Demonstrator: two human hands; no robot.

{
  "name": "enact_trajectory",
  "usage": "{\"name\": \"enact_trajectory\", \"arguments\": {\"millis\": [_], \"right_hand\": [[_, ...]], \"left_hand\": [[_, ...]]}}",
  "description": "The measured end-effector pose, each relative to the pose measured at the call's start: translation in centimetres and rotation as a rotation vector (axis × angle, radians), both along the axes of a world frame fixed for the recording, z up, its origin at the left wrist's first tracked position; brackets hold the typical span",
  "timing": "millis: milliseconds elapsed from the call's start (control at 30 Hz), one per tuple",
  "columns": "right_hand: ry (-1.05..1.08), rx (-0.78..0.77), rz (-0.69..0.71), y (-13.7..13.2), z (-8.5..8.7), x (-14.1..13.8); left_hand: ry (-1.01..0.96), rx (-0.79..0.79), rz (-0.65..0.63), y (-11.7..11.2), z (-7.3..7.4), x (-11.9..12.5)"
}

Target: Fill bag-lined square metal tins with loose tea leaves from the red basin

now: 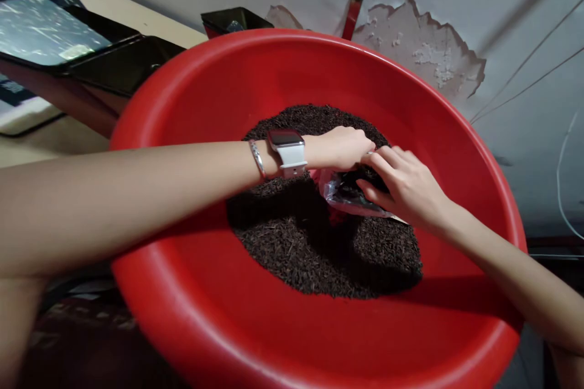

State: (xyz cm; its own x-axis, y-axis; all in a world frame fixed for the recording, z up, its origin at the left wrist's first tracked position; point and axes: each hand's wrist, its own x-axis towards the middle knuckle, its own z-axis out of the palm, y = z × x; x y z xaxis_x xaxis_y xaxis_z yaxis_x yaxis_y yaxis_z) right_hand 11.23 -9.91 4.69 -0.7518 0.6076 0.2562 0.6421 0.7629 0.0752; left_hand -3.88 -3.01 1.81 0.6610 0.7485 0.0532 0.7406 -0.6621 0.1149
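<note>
A large red plastic basin (219,310) fills the middle of the view, and a heap of dark loose tea leaves (314,249) lies in its bottom. Over the heap sits a small clear plastic bag (347,197) with some leaves in it. My left hand (340,147), with a white watch and a silver bangle on its wrist, is curled over the bag's top. Fingers of my right hand (404,185) are closed on the bag from the right side. Both hands meet at the bag's mouth.
A black tray (123,64) and a flat dark tablet-like slab (41,30) rest on a beige surface at the back left. A small dark box (232,19) stands behind the basin. The wall behind has peeling paint (424,48) and thin wires (529,73).
</note>
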Motion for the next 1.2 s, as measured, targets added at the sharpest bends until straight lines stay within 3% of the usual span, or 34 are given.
{"name": "enact_trajectory", "arguments": {"millis": [100,233,367,500,567,700,767,900,1067,1200], "right_hand": [[-0.039,0.185,0.081,-0.1,-1.1,0.3],[-0.138,0.071,0.358,-1.8,-4.3,-0.5],[-0.276,0.140,0.408,-3.2,-6.7,-1.3],[-0.325,-0.112,0.464,-3.7,-8.4,-1.2],[-0.315,-0.252,0.368,-3.6,-9.7,-0.8],[-0.315,-0.524,-0.003,-2.8,-12.3,0.4],[-0.342,-0.631,-0.087,-2.9,-13.0,0.6],[-0.361,-0.781,-0.090,-4.1,-12.8,0.1],[-0.383,-0.904,-0.063,-5.4,-11.1,-1.1],[-0.446,-0.760,0.059,-5.6,-8.3,-2.1]], "left_hand": [[-0.001,-0.001,0.024,0.1,-0.1,0.0],[0.035,0.000,0.071,0.1,0.0,-0.1],[0.023,-0.006,0.068,-0.1,0.2,-0.1],[0.021,-0.029,0.087,-0.2,0.3,-0.1],[0.022,-0.038,0.082,-0.1,0.3,-0.1],[0.029,-0.051,0.074,-0.1,0.3,-0.1],[0.039,-0.055,0.080,-0.1,0.3,-0.1],[0.046,-0.051,0.083,-0.3,0.5,0.0],[0.045,-0.041,0.065,-0.2,0.4,-0.1],[0.039,-0.033,0.068,-0.1,0.2,-0.1]]}}
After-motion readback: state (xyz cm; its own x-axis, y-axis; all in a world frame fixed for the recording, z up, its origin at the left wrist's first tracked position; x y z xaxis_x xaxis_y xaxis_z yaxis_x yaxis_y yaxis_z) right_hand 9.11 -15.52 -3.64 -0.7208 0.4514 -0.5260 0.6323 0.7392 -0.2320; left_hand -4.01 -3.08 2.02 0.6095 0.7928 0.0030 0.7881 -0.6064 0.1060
